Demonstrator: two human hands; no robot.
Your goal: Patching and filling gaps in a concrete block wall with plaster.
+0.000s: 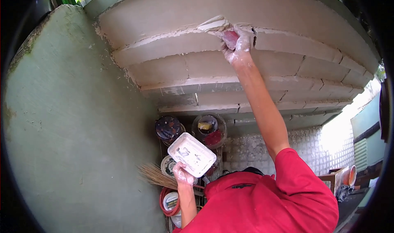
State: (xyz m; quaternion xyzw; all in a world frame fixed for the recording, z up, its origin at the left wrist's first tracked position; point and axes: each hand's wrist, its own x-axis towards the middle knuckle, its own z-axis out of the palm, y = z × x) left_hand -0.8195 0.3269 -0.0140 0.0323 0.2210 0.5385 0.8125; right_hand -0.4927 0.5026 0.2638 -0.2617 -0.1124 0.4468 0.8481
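Observation:
With my right arm stretched up, my right hand (243,42) is closed around the reddish handle of a putty knife (230,39). White paste coats its blade, which lies against a mortar joint of the pale block wall (164,15). Smears of the same white cover my fingers. Lower down, my left hand (183,175) grips the near edge of a shallow white tray (208,165) and holds it tilted. Some white paste and grey marks show inside the tray. A dark crack (254,38) runs through the joint just right of my right hand.
A greenish wall (82,122) rises at the left. Beneath the tray stand a dark paint-spattered bucket (167,128) and a round container (221,128) with a yellow item. Broom bristles (154,173) and a coiled red hose (165,208) lie nearby. A tiled floor (262,148) spreads right.

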